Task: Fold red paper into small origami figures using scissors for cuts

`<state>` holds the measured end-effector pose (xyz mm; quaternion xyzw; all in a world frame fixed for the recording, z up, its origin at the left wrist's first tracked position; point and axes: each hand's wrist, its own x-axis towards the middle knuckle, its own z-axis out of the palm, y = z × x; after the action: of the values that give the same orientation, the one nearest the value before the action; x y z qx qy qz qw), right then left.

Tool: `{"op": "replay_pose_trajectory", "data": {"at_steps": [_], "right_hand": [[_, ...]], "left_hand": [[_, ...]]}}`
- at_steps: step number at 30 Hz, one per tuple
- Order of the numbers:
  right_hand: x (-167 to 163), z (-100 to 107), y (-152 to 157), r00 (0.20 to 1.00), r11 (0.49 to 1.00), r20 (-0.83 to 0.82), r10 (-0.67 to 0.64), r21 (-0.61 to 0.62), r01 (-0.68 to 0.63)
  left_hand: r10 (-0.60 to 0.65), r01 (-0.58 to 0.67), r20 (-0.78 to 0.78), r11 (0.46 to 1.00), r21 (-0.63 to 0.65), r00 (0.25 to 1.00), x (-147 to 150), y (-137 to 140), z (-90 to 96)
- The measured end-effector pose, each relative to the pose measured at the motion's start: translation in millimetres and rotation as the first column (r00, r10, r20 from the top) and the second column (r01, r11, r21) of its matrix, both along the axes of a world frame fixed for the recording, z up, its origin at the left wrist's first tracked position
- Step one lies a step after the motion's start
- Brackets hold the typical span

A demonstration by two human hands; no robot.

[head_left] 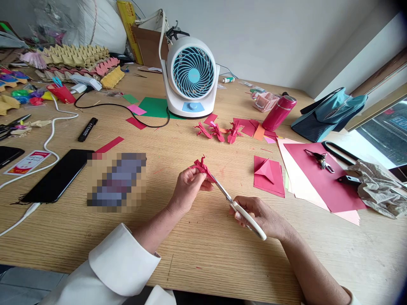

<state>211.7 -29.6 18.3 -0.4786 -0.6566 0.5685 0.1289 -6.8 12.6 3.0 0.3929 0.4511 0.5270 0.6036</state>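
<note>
- The left grip (pixel 188 190) is pinched, thumb against fingers, on a folded red paper figure (pixel 200 163), whose thin bent points stick up above the fingertips.
- The right grip (pixel 263 214) is closed around the pale handles of a pair of scissors (pixel 254 224).
- The scissors' blades run from the right grip up toward the left grip and meet the right side of the paper figure; whether they cut into it, I cannot tell.
- Both grips are above the wooden counter (pixel 197 262), the left one a little farther forward than the right.
- Beyond the left grip and slightly to its right, three more red figures (pixel 218 132) stand in a row, near one another.
- Farther beyond the left grip is a white and blue fan (pixel 174 99).
- Just beyond the right grip, slightly to its right, lie red paper squares (pixel 276 186) with a partly folded red piece (pixel 266 170) on top.
- Well to the right of the right grip, a large red sheet (pixel 321 186) lies over paler sheets, with keys (pixel 321 161) on it.
- Beyond the right grip are a red bottle (pixel 280 113), tilted in view, and a teal bag (pixel 327 116).
- To the left of the left grip are a black phone (pixel 60 176) and, past it, a black marker (pixel 87 129).
</note>
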Motion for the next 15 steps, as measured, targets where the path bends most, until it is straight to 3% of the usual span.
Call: {"op": "replay_pose_trajectory", "data": {"at_steps": [15], "right_hand": [[-2.5, 7.0, -1.5, 0.998, 0.998, 0.05, 0.03, 0.048, -0.032]], "left_hand": [[0.007, -0.005, 0.026, 0.998, -0.066, 1.0, 1.2, -2.1, 9.0]]}}
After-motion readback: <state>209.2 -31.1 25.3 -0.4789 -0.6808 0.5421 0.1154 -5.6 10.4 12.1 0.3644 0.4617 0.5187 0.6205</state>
